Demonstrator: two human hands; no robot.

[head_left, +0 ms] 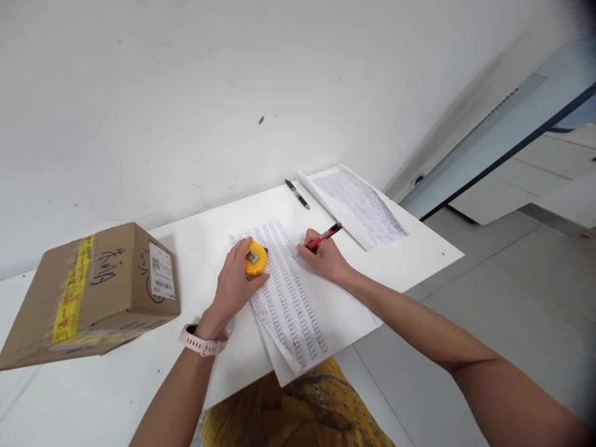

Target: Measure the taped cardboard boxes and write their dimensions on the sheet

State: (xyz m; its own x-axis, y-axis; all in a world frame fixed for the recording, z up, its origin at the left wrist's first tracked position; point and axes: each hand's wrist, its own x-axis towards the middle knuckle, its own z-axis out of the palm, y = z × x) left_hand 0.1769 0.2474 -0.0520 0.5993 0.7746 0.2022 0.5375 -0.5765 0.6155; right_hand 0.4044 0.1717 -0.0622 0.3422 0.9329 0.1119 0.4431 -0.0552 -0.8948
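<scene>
My left hand [236, 280] is wrapped round a yellow tape measure [256, 257], which rests on the left part of a printed sheet [298, 304]. My right hand [325, 258] pinches a red pen [325, 236] with its tip down on the same sheet. The sheet is covered in rows of small print and lies on top of other sheets, on a white table [205, 242]. A pale pink watch [201, 341] is on my left wrist.
A taped cardboard box [93, 292] with a label stands at the table's left. A black pen [297, 194] and a second printed stack [358, 205] lie near the far right corner. A white wall runs behind; grey floor is to the right.
</scene>
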